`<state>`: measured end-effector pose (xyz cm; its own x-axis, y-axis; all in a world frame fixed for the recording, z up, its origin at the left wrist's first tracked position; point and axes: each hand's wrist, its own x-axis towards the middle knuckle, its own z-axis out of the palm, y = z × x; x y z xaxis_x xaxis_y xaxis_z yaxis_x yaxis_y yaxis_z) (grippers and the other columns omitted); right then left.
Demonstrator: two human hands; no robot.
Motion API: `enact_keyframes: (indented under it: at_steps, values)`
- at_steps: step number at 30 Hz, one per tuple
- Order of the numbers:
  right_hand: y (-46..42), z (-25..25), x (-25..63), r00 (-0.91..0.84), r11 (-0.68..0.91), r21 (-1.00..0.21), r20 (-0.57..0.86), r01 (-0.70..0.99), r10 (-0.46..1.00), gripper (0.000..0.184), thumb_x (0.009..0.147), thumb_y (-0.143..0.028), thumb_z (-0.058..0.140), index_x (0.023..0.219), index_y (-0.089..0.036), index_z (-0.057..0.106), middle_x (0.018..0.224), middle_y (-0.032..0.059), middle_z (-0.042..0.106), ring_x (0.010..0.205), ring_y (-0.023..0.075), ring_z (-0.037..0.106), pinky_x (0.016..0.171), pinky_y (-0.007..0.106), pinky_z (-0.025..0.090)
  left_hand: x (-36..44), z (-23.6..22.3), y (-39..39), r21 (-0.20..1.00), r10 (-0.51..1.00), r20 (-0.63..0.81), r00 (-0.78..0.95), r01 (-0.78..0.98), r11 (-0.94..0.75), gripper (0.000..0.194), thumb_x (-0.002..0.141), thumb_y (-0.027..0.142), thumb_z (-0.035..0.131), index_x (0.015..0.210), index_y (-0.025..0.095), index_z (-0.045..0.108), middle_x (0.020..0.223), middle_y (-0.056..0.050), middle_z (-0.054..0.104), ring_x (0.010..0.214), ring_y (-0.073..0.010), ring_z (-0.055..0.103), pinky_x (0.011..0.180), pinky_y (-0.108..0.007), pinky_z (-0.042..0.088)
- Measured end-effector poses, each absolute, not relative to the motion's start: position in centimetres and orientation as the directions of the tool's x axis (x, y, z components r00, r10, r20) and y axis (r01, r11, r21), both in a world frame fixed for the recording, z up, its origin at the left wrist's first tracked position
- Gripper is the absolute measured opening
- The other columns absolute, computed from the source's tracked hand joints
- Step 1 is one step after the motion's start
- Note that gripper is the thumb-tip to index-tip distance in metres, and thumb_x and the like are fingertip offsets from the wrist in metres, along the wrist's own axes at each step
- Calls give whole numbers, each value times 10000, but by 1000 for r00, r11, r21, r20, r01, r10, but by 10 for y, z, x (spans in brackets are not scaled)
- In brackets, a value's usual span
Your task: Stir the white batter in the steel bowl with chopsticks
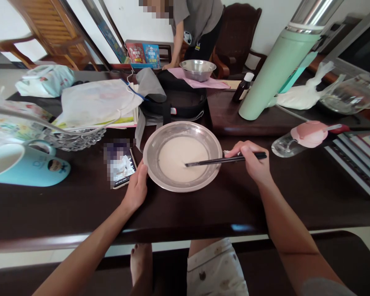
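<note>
A round metal bowl (214, 174) stands on the dark table in front of me, with a smooth off-white batter-like liquid (175, 158) in it. My left hand (138, 187) grips the bowl's left side, fingers partly hidden by the rim. In my right hand (256, 162) is a pair of dark chopsticks (216, 160), held closed together over the bowl's right rim. Their tips dip into the liquid near its middle. Just left of the bowl, beside my left hand, lies a phone (121, 166) with a lit, partly blurred screen.
A light-blue mug (33, 166) and a cut-glass dish (75, 139) are at left. Behind the bowl is a black bag (181, 98) near another metal bowl (199, 72). A green thermos (279, 70), a pink-lidded bottle (299, 139) and books stand at right. Another person leans over the far side.
</note>
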<state>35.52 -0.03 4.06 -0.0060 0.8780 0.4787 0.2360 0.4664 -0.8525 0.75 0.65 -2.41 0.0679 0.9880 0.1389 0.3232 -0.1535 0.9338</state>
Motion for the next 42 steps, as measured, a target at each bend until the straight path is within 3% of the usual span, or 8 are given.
enact_keyframes:
  at_steps: [5, 11, 16, 22, 27, 33, 39, 42]
  values:
    - [0, 42, 353, -164, 481, -821, 452, 308, 877, 275, 1007, -437, 645, 935, -266, 848, 913, 47, 837, 870, 217, 766, 813, 366, 591, 8, -23, 6, 937, 989, 134, 59, 317, -145, 757, 1055, 675, 320, 1562, 150, 520, 1564, -153, 582, 1528, -354, 436, 1320, -523, 245]
    - [-1, 42, 355, 3, 458, -854, 474, 246, 881, 383, 1033, -465, 590, 826, -248, 829, 773, 46, 797, 735, 205, 740, 695, 353, 580, 9, -22, 6, 938, 990, 124, 64, 317, -139, 748, 1054, 679, 331, 1562, 163, 522, 1567, -145, 581, 1531, -343, 434, 1321, -512, 242]
    - [-1, 43, 352, -164, 476, -832, 447, 287, 879, 299, 1010, -450, 637, 909, -261, 846, 887, 47, 831, 854, 213, 763, 807, 364, 595, 9, -20, 6, 943, 990, 126, 66, 303, -140, 770, 1047, 694, 341, 1565, 151, 514, 1605, -150, 541, 1535, -337, 433, 1325, -499, 237]
    - [-2, 43, 354, 15, 453, -853, 473, 260, 881, 366, 1033, -443, 597, 826, -251, 829, 779, 39, 793, 736, 192, 732, 695, 339, 565, 9, -19, 6, 940, 988, 134, 77, 305, -151, 731, 1056, 670, 346, 1568, 176, 516, 1591, -137, 558, 1538, -332, 433, 1327, -498, 240]
    - [-1, 43, 352, -143, 447, -845, 424, 295, 895, 333, 1001, -496, 634, 888, -260, 839, 890, 53, 832, 862, 229, 765, 816, 392, 602, 9, -22, 6, 941, 988, 137, 66, 303, -151, 756, 1051, 686, 323, 1568, 169, 517, 1555, -146, 593, 1544, -346, 417, 1324, -517, 240]
    - [-1, 42, 355, 27, 440, -848, 468, 296, 884, 403, 1021, -508, 592, 820, -246, 823, 791, 55, 795, 742, 217, 732, 695, 374, 575, 9, -21, 6, 939, 990, 119, 73, 315, -136, 785, 1045, 706, 318, 1559, 147, 517, 1565, -163, 577, 1530, -352, 429, 1313, -512, 257]
    - [-1, 42, 352, -178, 483, -823, 449, 298, 875, 300, 1001, -469, 644, 901, -265, 840, 901, 49, 838, 870, 228, 769, 809, 387, 595, 8, -22, 5, 940, 990, 120, 71, 313, -136, 772, 1049, 697, 318, 1562, 154, 514, 1577, -158, 566, 1520, -351, 444, 1312, -510, 265]
    - [-1, 43, 352, -92, 466, -819, 464, 335, 881, 334, 1003, -484, 631, 880, -255, 839, 886, 57, 829, 847, 230, 768, 780, 388, 594, 8, -21, 5, 945, 991, 115, 70, 299, -131, 752, 1049, 688, 341, 1574, 175, 502, 1595, -146, 550, 1517, -345, 454, 1316, -503, 263]
